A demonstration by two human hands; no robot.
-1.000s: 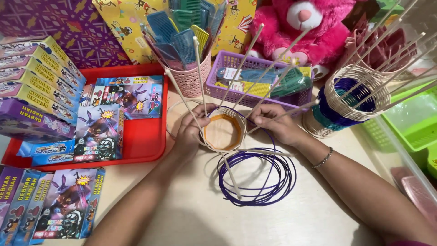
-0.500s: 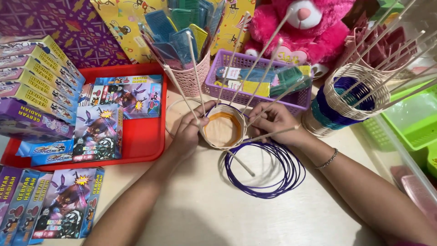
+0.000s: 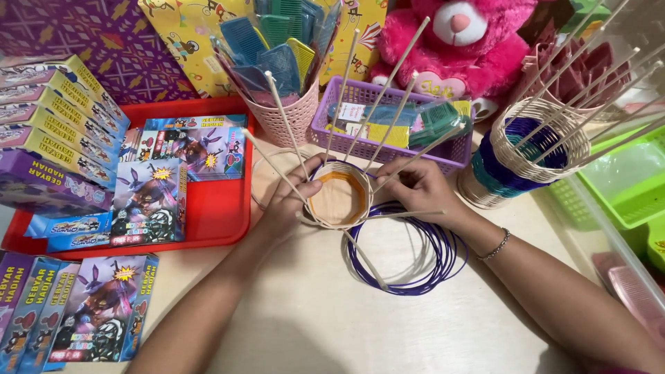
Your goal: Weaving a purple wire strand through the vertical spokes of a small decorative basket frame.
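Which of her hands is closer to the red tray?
Left. The left hand lies just right of the red tray; the right hand is farther off, beyond the small basket.

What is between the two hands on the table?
In the head view, a small round woven basket base with long pale sticks poking out sits between the left hand and right hand.

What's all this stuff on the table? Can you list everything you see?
small woven basket base: one, tan, orange inside, centre, between both hands
cane spokes: several, pale, rising from that base
cord coil: one, purple, under the base
half-woven basket: one, tan, blue and teal, right
red tray: one, left, holding printed boxes
combs: many, blue, green, yellow, in a pink cup
purple basket: one, behind
plush bear: one, pink, top
green trays: right edge
left hand: on the base
right hand: on the base, bracelet on wrist
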